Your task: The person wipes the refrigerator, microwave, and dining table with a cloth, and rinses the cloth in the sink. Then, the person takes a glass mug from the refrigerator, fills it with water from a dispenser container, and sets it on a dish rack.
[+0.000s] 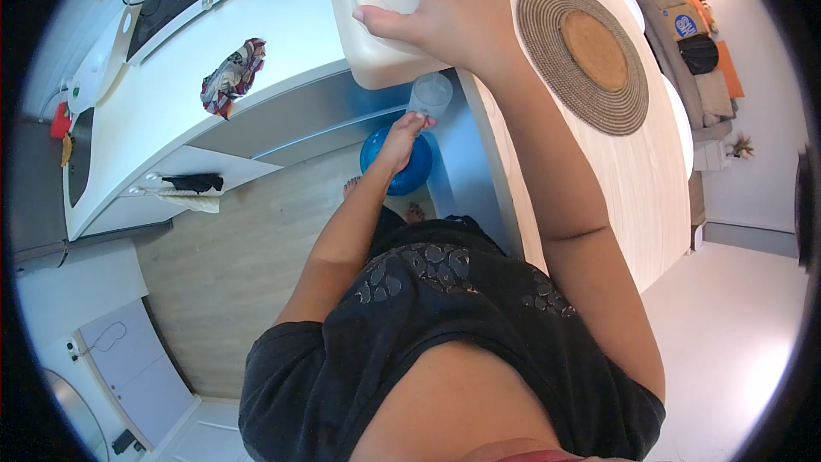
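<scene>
My right hand [440,0] lies with fingers spread on top of a cream-coloured plastic container [372,68] with rounded corners, at the counter's edge. Its thumb points left across a round raised part of the container's top. Lower down, my left hand [404,137] is closed round the lower part of a clear, frosted plastic cup [432,92], just below the container's front edge. What the cup holds, if anything, I cannot make out. Beneath my left hand is a round blue basin [416,167], partly hidden by the hand and forearm.
On the white counter [291,26] lie a crumpled patterned packet [233,77] and a black cooktop [184,0]. A round woven placemat [547,26] with a brown centre rests on the pale wooden table [633,197]. Cloths [195,184] hang from the cabinet front. A sofa [667,26] stands beyond.
</scene>
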